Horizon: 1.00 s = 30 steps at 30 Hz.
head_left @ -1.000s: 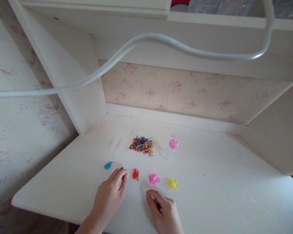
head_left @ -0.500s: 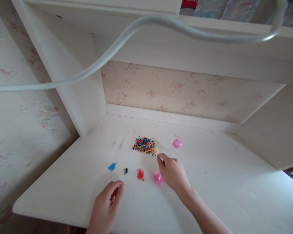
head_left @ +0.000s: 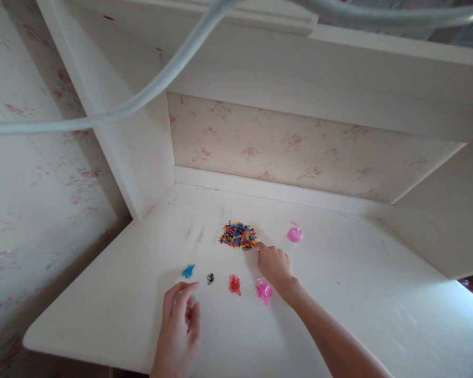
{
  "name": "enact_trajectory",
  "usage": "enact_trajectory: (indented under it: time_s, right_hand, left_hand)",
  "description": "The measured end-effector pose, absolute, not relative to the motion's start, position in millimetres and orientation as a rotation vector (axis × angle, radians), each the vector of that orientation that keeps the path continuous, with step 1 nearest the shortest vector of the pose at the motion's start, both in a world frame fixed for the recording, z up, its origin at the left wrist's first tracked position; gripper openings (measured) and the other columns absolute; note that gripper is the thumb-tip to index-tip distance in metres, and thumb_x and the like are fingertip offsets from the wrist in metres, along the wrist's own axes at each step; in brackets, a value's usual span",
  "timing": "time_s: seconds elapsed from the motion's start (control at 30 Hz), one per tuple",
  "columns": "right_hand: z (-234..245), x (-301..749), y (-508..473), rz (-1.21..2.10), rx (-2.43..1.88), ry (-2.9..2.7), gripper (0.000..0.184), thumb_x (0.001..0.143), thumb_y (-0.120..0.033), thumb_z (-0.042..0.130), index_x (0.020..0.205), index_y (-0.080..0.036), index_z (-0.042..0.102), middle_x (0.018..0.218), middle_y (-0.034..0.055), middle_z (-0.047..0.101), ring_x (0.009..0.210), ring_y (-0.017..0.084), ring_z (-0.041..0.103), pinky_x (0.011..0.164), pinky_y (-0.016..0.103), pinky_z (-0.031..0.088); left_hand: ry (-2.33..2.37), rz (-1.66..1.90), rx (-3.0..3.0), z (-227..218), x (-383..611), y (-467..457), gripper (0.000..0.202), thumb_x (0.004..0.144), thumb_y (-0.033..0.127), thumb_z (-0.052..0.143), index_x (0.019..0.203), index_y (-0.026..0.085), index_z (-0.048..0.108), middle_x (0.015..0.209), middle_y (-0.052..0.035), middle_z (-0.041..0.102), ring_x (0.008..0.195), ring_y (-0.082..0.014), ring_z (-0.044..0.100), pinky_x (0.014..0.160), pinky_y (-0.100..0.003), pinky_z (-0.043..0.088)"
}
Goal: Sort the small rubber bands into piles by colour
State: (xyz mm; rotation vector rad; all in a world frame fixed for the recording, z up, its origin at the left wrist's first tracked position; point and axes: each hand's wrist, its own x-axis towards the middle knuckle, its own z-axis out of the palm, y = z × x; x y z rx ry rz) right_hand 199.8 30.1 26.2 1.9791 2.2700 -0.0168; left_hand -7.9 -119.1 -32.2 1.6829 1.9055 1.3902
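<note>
A mixed heap of tiny coloured rubber bands (head_left: 238, 234) lies on the white desk (head_left: 339, 315). My right hand (head_left: 275, 265) reaches to the heap's right edge, fingers pinched at the bands there. In a row nearer me lie small sorted clusters: blue (head_left: 188, 271), black (head_left: 210, 278), red (head_left: 234, 284) and pink (head_left: 264, 290). My forearm hides whatever lies right of the pink one. My left hand (head_left: 180, 320) rests on the desk near the front edge, fingers loosely curled, nothing seen in it.
A small clear bottle with a pink apple-shaped cap (head_left: 294, 234) lies right of the heap. A grey cable (head_left: 142, 97) hangs across the top of the view. A white shelf side panel (head_left: 118, 126) stands at the left, floral wallpaper behind.
My right hand went from the front edge forward to the heap's right edge. My left hand drew back from the black cluster toward me. The yellow cluster is now hidden by my forearm.
</note>
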Motion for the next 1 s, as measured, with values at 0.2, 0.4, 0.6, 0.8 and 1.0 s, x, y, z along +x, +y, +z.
enact_trajectory:
  time_s: [0.2, 0.4, 0.6, 0.8, 1.0]
  right_hand:
    - [25, 202, 33, 0.016, 1.963, 2.277, 0.04, 0.087, -0.008, 0.037, 0.12, -0.024, 0.052, 0.089, 0.0105, 0.069, 0.084, 0.027, 0.068, 0.067, 0.034, 0.048]
    - [24, 203, 34, 0.059, 1.936, 2.27, 0.041, 0.089, -0.009, 0.036, 0.123, -0.026, 0.052, 0.091, 0.0117, 0.069, 0.084, 0.025, 0.069, 0.067, 0.033, 0.048]
    - [31, 204, 25, 0.009, 1.98, 2.254, 0.035, 0.088, -0.012, 0.035, 0.112, -0.022, 0.059, 0.089, 0.0124, 0.07, 0.084, 0.027, 0.069, 0.067, 0.035, 0.049]
    - [33, 202, 24, -0.036, 2.002, 2.294, 0.034, 0.094, -0.031, 0.034, 0.115, -0.026, 0.06, 0.093, 0.0109, 0.071, 0.085, 0.028, 0.068, 0.067, 0.036, 0.049]
    - [25, 200, 31, -0.018, 2.003, 2.278, 0.034, 0.095, -0.03, 0.031, 0.105, -0.022, 0.063, 0.092, 0.0124, 0.069, 0.085, 0.027, 0.068, 0.068, 0.035, 0.048]
  left_hand:
    - [1.909, 1.433, 1.833, -38, -12, -118, 0.023, 0.087, 0.021, 0.045, 0.105, 0.024, 0.059, 0.109, -0.0114, 0.053, 0.102, -0.022, 0.057, 0.083, -0.037, 0.056]
    - [1.917, 1.526, 1.861, -40, -14, -114, 0.02, 0.086, 0.025, 0.049, 0.099, 0.026, 0.064, 0.105, -0.0104, 0.058, 0.098, -0.022, 0.061, 0.082, -0.036, 0.058]
    - [1.871, 1.515, 1.758, -39, -10, -118, 0.018, 0.087, 0.03, 0.051, 0.098, 0.023, 0.064, 0.107, -0.0097, 0.056, 0.095, -0.0202, 0.061, 0.076, -0.029, 0.059]
    - [1.864, 1.481, 1.739, -33, -7, -119, 0.017, 0.087, 0.029, 0.051, 0.097, 0.023, 0.063, 0.104, -0.0082, 0.056, 0.089, -0.0181, 0.062, 0.075, -0.028, 0.058]
    - [1.881, 1.438, 1.76, -31, -7, -120, 0.016, 0.088, 0.029, 0.05, 0.094, 0.021, 0.063, 0.1, -0.0083, 0.058, 0.087, -0.0176, 0.064, 0.074, -0.026, 0.057]
